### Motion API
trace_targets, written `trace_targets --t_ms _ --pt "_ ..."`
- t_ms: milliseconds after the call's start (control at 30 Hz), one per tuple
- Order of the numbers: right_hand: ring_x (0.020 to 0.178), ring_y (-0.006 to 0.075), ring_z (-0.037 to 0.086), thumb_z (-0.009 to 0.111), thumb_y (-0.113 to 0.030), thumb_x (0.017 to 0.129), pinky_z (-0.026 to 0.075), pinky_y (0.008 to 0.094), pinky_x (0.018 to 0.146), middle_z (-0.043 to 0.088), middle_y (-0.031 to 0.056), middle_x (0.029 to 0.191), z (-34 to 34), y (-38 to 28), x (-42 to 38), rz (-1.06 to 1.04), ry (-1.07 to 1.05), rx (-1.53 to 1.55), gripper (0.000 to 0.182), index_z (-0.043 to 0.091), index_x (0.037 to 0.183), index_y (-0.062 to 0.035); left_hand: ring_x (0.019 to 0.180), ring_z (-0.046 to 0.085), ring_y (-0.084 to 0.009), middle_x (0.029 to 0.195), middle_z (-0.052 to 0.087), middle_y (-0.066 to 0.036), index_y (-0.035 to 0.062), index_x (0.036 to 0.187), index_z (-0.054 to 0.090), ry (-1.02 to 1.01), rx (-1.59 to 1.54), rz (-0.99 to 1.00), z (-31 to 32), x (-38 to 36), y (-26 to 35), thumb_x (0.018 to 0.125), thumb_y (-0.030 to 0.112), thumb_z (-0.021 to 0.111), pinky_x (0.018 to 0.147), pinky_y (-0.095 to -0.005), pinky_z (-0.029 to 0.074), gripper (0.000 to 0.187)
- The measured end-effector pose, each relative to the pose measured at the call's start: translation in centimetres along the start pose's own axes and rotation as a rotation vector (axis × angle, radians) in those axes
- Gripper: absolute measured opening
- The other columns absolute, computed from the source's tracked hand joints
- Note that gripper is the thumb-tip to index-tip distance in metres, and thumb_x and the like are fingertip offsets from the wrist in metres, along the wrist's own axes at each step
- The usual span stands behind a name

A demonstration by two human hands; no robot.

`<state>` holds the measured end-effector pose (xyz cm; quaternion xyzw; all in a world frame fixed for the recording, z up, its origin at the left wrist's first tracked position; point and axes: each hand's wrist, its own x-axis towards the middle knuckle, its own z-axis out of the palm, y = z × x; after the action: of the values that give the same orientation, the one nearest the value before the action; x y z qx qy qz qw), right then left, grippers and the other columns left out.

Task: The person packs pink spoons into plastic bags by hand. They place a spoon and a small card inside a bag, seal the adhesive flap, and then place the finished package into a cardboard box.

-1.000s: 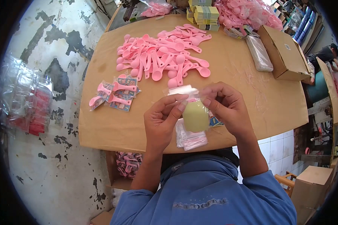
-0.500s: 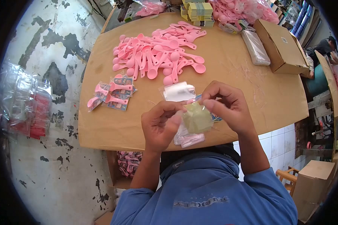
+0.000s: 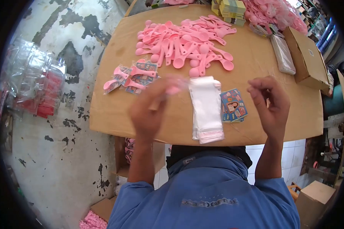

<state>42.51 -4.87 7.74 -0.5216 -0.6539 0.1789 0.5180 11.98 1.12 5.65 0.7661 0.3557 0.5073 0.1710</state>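
My left hand (image 3: 150, 108), smeared by motion, is closed on a clear bag (image 3: 176, 84) with something pink in it. Below that hand, several bagged pink spoons (image 3: 135, 78) with printed cards lie on the table. My right hand (image 3: 271, 105) hovers over the table, fingers loosely curled and a small gap at the thumb, nothing visible in it. Between the hands is a stack of clear plastic bags (image 3: 207, 110). A small pile of blue printed cards (image 3: 234, 107) lies just right of the stack, nearest my right hand.
A large heap of pink spoons (image 3: 179, 44) covers the far middle of the brown table (image 3: 172, 128). Behind are yellow card bundles (image 3: 233, 9), and at right a cardboard box (image 3: 307, 55) and a wrapped pack (image 3: 283, 53). A person (image 3: 341, 72) is partly visible far right.
My hands have moved apart; the left carries the bag leftward, blurred, and the right has let go of it. The bag stack and cards are now uncovered. The camera view has shifted.
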Motion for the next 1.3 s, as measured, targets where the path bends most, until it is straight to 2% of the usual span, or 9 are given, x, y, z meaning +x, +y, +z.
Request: trace_targets --t_ms 100,200,300,433,633,833,1000,1200,1300 --pt "0.069 0.0113 0.055 0.074 -0.012 0.093 0.042 0.0278 0.06 0.067 0.005 0.089 -1.6 0.0 -0.4 0.146 -0.034 -0.15 0.017 0.071 0.108 -0.0029 0.135 0.061 -0.0267 0.131 0.072 -0.013 0.003 0.12 0.072 0.063 0.329 -0.095 -4.1 1.0 -2.0 0.086 -0.01 0.065 0.115 -0.0425 0.043 0.037" --pt "0.072 0.0199 0.059 0.077 -0.027 0.093 0.047 0.0348 0.065 0.067 0.0089 0.092 -1.5 1.4 -2.2 0.247 -0.137 -0.349 0.028 0.07 0.104 -0.0028 0.126 0.063 -0.0251 0.128 0.072 -0.011 0.003 0.116 0.071 0.078 0.364 -0.148 -4.4 0.3 -2.2 0.089 -0.002 0.066 0.109 -0.0431 0.046 0.028" --pt "0.081 0.029 0.065 0.081 -0.042 0.088 0.051 0.0428 0.073 0.065 0.0115 0.094 0.7 2.5 -4.2 0.36 -0.121 -0.421 0.044 0.065 0.098 -0.0028 0.103 0.064 -0.0199 0.114 0.071 -0.008 0.0004 0.114 0.07 -0.018 0.272 -0.322 -2.5 -2.7 -1.9 0.092 0.014 0.073 0.087 -0.0357 0.05 0.026" --pt "0.082 0.0266 0.065 0.082 -0.039 0.089 0.052 0.0407 0.074 0.065 0.0119 0.092 1.7 2.6 -3.8 0.468 -0.148 -0.458 0.042 0.062 0.093 -0.0021 0.082 0.056 -0.0197 0.089 0.061 -0.006 0.0019 0.092 0.067 -0.247 0.253 -0.417 4.6 -4.1 -0.1 0.089 0.021 0.079 0.077 -0.0357 0.046 0.023" --pt "0.076 0.0258 0.064 0.079 -0.026 0.093 0.05 0.0389 0.071 0.066 0.0136 0.086 1.0 3.5 -3.8 0.551 -0.113 -0.197 0.032 0.062 0.092 0.0003 0.074 0.055 -0.0163 0.083 0.06 -0.005 -0.0001 0.091 0.067 -0.305 0.2 -0.46 5.6 -3.1 -0.2 0.088 0.017 0.081 0.07 -0.0322 0.047 0.023" --pt "0.069 0.0179 0.059 0.067 -0.02 0.103 0.047 0.0349 0.064 0.065 0.0107 0.078 0.8 3.8 -4.0 0.366 0.074 -0.203 0.023 0.066 0.099 0.0021 0.078 0.061 -0.0081 0.087 0.07 -0.004 -0.0003 0.101 0.069 -0.104 -0.193 -0.738 4.7 -3.7 -0.3 0.101 0.015 0.071 0.07 -0.0244 0.049 0.015" --pt "0.067 0.0072 0.051 0.062 -0.021 0.107 0.043 0.0281 0.06 0.062 0.003 0.075 1.6 2.1 -3.8 0.411 0.125 0.143 0.024 0.067 0.103 0.0019 0.078 0.062 -0.0089 0.09 0.07 -0.004 -0.0026 0.104 0.066 0.155 -0.507 -0.705 4.7 -3.7 -0.3 0.106 0.014 0.063 0.071 -0.0247 0.051 0.017" --pt "0.069 0.0059 0.053 0.061 -0.018 0.108 0.044 0.0269 0.06 0.06 0.0011 0.077 3.5 0.6 -3.7 0.548 -0.167 0.49 0.021 0.066 0.11 0.0021 0.081 0.065 -0.0086 0.09 0.07 -0.005 -0.0036 0.107 0.067 0.021 -0.441 -0.702 5.2 -4.2 -0.3 0.106 0.015 0.063 0.073 -0.0235 0.051 0.019" --pt "0.067 0.0179 0.059 0.061 -0.02 0.106 0.047 0.0382 0.061 0.061 0.0111 0.077 5.5 0.3 -3.7 0.373 -0.361 0.343 0.02 0.064 0.111 -0.0005 0.078 0.063 -0.0077 0.09 0.07 -0.004 -0.0028 0.105 0.069 -0.041 -0.388 -0.713 5.3 -4.5 -0.3 0.105 0.015 0.066 0.071 -0.0225 0.049 0.018"
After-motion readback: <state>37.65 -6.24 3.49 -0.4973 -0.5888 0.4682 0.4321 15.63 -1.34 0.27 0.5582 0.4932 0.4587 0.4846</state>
